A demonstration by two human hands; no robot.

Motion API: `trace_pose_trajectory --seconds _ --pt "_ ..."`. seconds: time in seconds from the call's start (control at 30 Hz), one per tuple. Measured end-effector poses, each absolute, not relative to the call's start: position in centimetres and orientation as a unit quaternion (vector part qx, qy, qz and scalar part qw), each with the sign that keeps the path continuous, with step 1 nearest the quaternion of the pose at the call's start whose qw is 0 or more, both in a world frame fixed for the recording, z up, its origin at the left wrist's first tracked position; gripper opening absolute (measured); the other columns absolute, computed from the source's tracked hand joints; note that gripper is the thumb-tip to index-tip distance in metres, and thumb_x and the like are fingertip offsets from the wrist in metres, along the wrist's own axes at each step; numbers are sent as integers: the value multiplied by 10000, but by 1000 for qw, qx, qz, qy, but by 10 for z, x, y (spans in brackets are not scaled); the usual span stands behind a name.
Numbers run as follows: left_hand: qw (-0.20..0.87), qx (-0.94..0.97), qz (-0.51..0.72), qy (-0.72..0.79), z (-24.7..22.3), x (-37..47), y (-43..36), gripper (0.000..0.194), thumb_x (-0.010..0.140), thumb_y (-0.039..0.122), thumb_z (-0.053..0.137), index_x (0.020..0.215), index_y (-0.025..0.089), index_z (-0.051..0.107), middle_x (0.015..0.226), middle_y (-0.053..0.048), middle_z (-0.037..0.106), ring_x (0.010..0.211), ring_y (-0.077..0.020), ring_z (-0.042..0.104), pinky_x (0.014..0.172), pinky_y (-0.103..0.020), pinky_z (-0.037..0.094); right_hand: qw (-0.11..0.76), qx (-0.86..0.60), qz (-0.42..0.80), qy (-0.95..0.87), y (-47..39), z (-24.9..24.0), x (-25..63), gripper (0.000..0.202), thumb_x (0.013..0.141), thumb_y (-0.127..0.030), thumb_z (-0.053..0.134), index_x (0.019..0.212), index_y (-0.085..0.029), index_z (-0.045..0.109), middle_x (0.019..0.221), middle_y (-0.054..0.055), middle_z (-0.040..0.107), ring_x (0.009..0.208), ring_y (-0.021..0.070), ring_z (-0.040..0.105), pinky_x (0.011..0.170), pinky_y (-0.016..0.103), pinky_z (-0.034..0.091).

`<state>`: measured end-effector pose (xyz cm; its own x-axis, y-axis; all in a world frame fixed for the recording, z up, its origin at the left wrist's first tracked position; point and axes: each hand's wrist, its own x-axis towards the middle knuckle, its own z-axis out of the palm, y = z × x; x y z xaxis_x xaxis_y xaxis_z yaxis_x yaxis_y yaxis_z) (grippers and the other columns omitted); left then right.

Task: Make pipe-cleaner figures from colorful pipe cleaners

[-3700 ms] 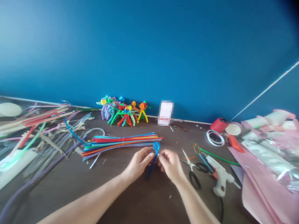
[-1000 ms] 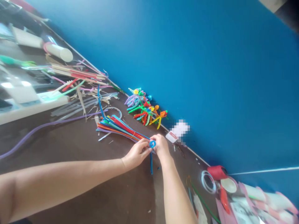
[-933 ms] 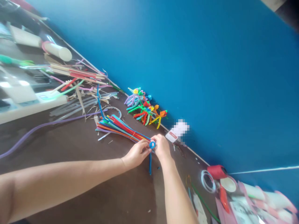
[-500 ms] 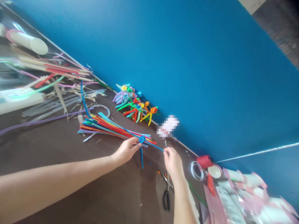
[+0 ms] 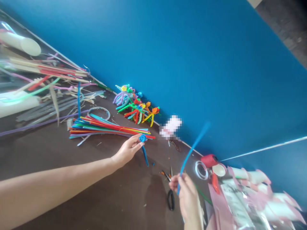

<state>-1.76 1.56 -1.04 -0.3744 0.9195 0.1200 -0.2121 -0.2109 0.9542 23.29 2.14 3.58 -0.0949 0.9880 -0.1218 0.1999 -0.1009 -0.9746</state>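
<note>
Left hand [image 5: 127,149], grip pinched on a blue coil [image 5: 143,138] with a hanging tail [image 5: 145,156], over the desk [image 5: 107,204] by the coloured bundle [image 5: 98,129]; right hand [image 5: 186,191], grip closed on a bowed blue stem [image 5: 191,150] near the scissors [image 5: 169,201]; coil best pinched firmly, lest it unwind.

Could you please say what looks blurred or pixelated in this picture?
Head view: the blue pipe cleaner in the right hand blurs toward its upper end; head view: a pale object by the wall is pixelated; head view: the white tube looks soft.
</note>
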Motion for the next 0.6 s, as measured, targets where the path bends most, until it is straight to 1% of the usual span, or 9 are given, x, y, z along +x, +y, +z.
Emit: trace_pose_trajectory --seconds 0.1,0.17,0.23,0.3,0.37,0.43,0.5,0.53,0.6 --pt "431 352 697 453 -9 -17 16 358 653 381 584 899 121 563 920 -80 602 862 -177 542 791 -295 412 349 -565 506 -551 8 13 225 207 686 -363 578 734 -166 538 704 27 627 611 154 605 521 240 471" --pt "434 339 702 451 -10 -17 17 334 629 389 605 826 123 561 820 -60 613 784 -159 551 735 -274 421 359 -572 476 -563 9 -1 228 214 692 -379 564 728 -170 540 693 22 619 603 156 599 455 221 458" --pt "448 342 686 460 -10 -16 17 312 632 408 598 755 124 555 719 -39 604 677 -139 551 635 -248 425 379 -576 440 -576 18 -10 235 220 701 -386 547 739 -169 537 701 28 612 622 166 600 399 205 441" --pt "473 356 655 469 -9 -17 15 305 657 425 569 711 126 545 603 -8 573 555 -114 524 539 -231 406 396 -581 408 -581 31 -12 241 219 697 -376 550 741 -162 532 712 37 610 626 169 602 385 200 437" --pt "493 359 635 475 -7 -17 14 303 671 430 552 696 128 537 519 23 526 476 -94 483 488 -220 386 408 -590 388 -579 45 -8 242 221 681 -366 563 736 -156 524 700 34 608 594 160 598 399 206 446" --pt "500 347 632 480 -5 -17 13 305 668 430 556 697 126 537 477 46 482 439 -78 446 467 -209 370 430 -596 365 -572 55 0 235 218 680 -358 560 737 -153 518 665 20 599 543 134 580 423 208 452" --pt "501 343 632 482 -4 -18 12 312 662 430 563 703 121 549 470 58 449 419 -61 411 439 -193 334 455 -577 350 -581 59 9 221 193 707 -336 531 789 -162 514 621 -12 575 486 100 540 427 191 437" --pt "502 345 631 480 -3 -18 12 317 659 431 567 710 118 559 466 63 433 410 -54 390 427 -187 313 454 -562 348 -598 59 12 213 188 723 -317 510 837 -168 513 597 -28 559 441 83 503 406 180 415" --pt "507 353 631 470 -3 -18 12 328 658 432 571 732 113 576 454 69 405 400 -48 357 407 -182 280 406 -534 343 -658 56 15 195 194 747 -291 474 896 -175 517 567 -44 534 384 71 442 360 169 358"
